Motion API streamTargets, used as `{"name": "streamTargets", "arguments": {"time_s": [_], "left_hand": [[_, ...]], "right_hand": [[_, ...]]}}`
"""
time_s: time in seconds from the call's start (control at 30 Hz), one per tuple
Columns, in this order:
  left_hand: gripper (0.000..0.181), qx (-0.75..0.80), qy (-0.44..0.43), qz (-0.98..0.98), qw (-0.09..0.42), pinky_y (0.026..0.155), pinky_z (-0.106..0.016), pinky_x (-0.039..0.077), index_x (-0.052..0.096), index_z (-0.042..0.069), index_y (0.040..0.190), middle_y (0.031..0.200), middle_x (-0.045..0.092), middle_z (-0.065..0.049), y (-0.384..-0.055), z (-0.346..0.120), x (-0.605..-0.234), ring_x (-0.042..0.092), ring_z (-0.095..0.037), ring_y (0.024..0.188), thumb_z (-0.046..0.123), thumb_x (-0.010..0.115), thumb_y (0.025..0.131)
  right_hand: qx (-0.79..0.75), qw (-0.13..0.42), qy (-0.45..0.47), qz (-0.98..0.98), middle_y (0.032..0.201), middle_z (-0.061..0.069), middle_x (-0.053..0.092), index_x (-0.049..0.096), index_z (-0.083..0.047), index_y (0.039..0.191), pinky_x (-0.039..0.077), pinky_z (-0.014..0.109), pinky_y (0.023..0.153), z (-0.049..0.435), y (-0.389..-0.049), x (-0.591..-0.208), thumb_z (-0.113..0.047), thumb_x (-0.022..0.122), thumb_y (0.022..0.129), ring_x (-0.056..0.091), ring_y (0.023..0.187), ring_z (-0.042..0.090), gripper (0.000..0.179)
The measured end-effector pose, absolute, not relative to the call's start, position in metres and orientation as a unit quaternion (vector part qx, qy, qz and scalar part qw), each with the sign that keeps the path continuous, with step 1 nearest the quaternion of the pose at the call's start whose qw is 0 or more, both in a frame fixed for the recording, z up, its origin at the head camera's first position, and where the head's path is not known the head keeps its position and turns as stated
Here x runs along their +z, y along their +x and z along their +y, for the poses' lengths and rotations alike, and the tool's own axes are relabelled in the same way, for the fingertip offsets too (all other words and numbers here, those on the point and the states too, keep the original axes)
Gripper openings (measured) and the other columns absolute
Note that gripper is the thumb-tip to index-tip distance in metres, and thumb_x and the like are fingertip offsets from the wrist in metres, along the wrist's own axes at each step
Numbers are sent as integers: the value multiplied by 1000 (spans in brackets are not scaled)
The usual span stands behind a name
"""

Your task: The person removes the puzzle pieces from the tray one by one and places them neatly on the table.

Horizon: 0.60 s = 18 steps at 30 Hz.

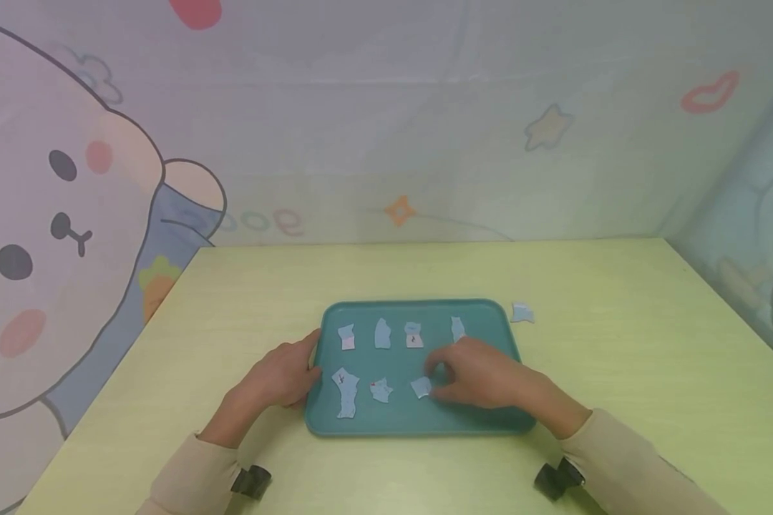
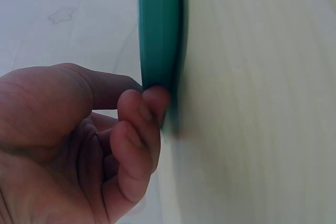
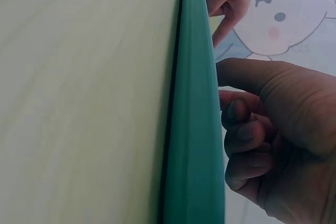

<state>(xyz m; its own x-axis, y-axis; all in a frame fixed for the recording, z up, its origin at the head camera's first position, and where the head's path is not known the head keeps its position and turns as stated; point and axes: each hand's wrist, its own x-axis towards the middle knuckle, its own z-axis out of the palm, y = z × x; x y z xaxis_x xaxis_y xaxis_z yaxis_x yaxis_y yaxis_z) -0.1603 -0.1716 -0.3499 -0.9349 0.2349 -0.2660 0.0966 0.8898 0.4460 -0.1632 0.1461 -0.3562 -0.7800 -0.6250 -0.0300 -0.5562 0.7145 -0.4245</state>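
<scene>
A teal tray (image 1: pixel 386 425) lies on the table, bearing several small, pale, flat pieces with jagged edges, set out in two rows. My left hand (image 1: pixel 288 373) grips the tray's left rim, thumb on one side and fingers on the other in the left wrist view. Over the tray's right half is my right hand (image 1: pixel 479 372), its thumb and index finger apart, tips right at a pale piece (image 1: pixel 421 388) in the front row. Behind that hand, another pale piece (image 1: pixel 458 329) is partly covered. In the right wrist view the tray's side hides the thumb and index fingertips.
One loose pale piece (image 1: pixel 522 312) lies on the yellow table (image 1: pixel 618 322) just beyond the tray's back right corner. At the front left of the tray is a long piece (image 1: pixel 346 393) with a red mark. A printed cloth (image 1: pixel 361 143) hangs behind the table.
</scene>
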Motion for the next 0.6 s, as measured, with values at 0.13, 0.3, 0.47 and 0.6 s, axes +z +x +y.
{"name": "streamTargets", "arguments": {"time_s": [0.13, 0.3, 0.47, 0.6], "left_hand": [[68, 221, 87, 959, 158, 51, -28, 41, 24, -6, 164, 57, 56, -5, -160, -171, -350, 51, -14, 46, 8, 52, 104], [69, 219, 82, 959, 161, 51, -27, 41, 23, -5, 165, 57, 56, -4, -160, -171, -350, 51, -13, 46, 8, 52, 104], [69, 219, 78, 959, 164, 51, -27, 40, 23, -4, 165, 58, 56, -4, -160, -171, -350, 51, -13, 46, 8, 52, 104], [69, 220, 77, 958, 164, 51, -27, 40, 22, -4, 165, 58, 57, -5, -160, -171, -350, 51, -13, 46, 8, 52, 104]], "right_hand": [[-213, 89, -317, 920, 65, -9, 52, 78, -14, 107, 39, 25, 62, 151, -167, -355, -25, 81, 90, 44, 61, 5, 20], [-221, 86, -309, 921, 66, -9, 52, 77, -15, 108, 40, 25, 61, 159, -171, -348, -25, 81, 91, 45, 61, 6, 21], [-228, 70, -303, 923, 68, -8, 53, 77, -16, 108, 40, 25, 61, 170, -175, -339, -25, 80, 91, 46, 64, 6, 20], [-239, 51, -303, 921, 67, -8, 54, 78, -14, 106, 40, 25, 61, 179, -180, -336, -23, 80, 91, 46, 62, 6, 18]]}}
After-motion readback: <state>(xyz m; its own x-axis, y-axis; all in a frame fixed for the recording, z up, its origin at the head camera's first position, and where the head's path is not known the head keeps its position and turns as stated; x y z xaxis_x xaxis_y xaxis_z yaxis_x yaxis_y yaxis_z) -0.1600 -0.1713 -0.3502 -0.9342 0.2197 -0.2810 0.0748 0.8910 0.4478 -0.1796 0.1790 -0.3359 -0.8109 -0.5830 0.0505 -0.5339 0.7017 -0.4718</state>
